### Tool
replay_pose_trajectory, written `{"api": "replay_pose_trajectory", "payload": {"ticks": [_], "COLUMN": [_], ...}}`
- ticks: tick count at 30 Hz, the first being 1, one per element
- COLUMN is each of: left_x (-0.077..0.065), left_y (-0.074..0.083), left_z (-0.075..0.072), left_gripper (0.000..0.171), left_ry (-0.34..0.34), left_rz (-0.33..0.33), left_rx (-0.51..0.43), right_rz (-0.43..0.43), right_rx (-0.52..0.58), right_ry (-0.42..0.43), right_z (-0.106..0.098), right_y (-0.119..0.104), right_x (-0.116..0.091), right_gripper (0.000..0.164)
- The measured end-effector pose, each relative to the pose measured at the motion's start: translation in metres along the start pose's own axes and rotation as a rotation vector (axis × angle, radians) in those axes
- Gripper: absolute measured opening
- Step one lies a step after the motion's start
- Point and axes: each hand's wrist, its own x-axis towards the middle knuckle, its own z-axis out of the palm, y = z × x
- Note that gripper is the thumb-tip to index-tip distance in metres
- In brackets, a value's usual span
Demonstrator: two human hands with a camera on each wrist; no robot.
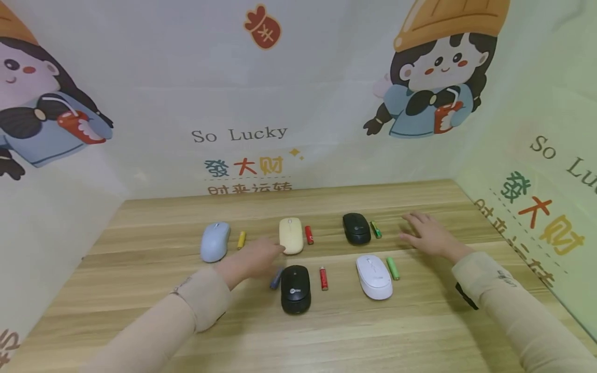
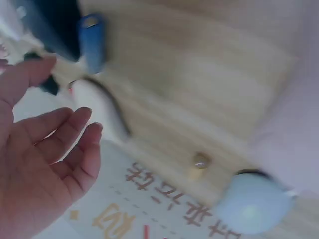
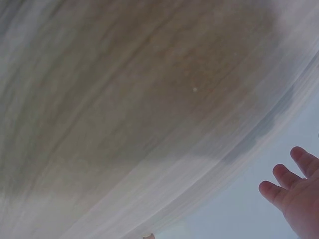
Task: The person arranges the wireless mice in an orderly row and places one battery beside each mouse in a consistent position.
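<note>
My left hand (image 1: 254, 257) hovers over the table beside the cream mouse (image 1: 291, 235), its fingers loosely bent and holding nothing in the left wrist view. Below it lie a blue battery (image 1: 276, 278), partly hidden in the head view, and a black mouse (image 1: 296, 290). A light blue mouse (image 1: 215, 242) and a yellow battery (image 1: 241, 240) are to its left. Over on the right side, my right hand (image 1: 429, 235) has its fingers spread, with nothing in them. Nearest to it are a green battery (image 1: 375, 229) and another black mouse (image 1: 356, 228).
A white mouse (image 1: 374, 277) sits at front right beside a light green battery (image 1: 393, 268). Two red batteries lie mid-table, one (image 1: 309, 235) behind the other (image 1: 324, 278). Printed cloth (image 1: 154, 119) walls the wooden table (image 1: 373, 336) at the back and sides.
</note>
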Motion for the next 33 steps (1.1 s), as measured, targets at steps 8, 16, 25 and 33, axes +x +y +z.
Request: {"api": "replay_pose_trajectory", "payload": {"ticks": [8, 16, 25, 33], "left_x": [-0.015, -0.014, -0.013, -0.016], "left_y": [-0.011, -0.009, -0.009, -0.013], "left_z": [0.026, 0.03, 0.031, 0.03], "left_gripper": [0.056, 0.048, 0.045, 0.041], "left_ry": [-0.015, 0.014, 0.012, -0.004], "left_rz": [0.06, 0.07, 0.047, -0.026], "left_rx": [0.036, -0.012, -0.05, -0.118], "right_rz": [-0.009, -0.009, -0.002, 0.002], "right_rx": [-0.037, -0.04, -0.042, -0.07], "right_ry": [-0.002, 0.001, 0.0, 0.015], "right_z": [0.001, 0.0, 0.001, 0.001], "right_y": [-0.001, -0.002, -0.004, -0.004], "right_x": [0.002, 0.0, -0.001, -0.001], "right_gripper": [0.063, 0.064, 0.064, 0.064]}}
